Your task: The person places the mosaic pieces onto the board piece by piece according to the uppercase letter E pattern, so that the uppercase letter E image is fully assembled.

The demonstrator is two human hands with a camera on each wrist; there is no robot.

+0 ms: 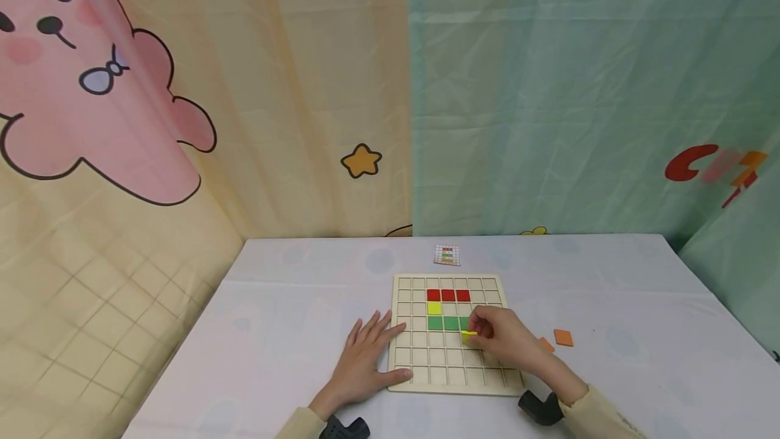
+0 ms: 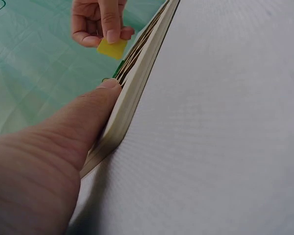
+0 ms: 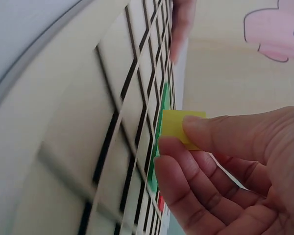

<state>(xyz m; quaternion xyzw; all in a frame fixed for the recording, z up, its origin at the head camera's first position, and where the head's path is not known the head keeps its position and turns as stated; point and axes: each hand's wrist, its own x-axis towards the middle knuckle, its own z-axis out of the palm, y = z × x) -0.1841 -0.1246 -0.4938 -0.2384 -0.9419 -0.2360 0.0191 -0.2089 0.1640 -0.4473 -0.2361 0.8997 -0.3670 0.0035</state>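
Note:
A pale wooden grid board (image 1: 420,358) lies on the table. My left hand (image 1: 361,363) rests at its left side, fingers spread and thumb on the near left corner area. Between thumb and fingers my right hand (image 1: 502,336) pinches a yellow square tile (image 3: 172,125), held above the board just below the green row. Set in the grid are three red tiles (image 1: 447,295) in a row, one yellow tile (image 1: 434,308) under the leftmost red, and a row of green tiles (image 1: 451,323). The right hand partly covers the right end of the green row.
Two orange tiles (image 1: 563,337) lie on the table right of the board, one partly hidden by the right wrist. Behind the board is a small card (image 1: 447,255) printed with a coloured grid pattern. A patterned curtain (image 1: 524,120) hangs beyond the table.

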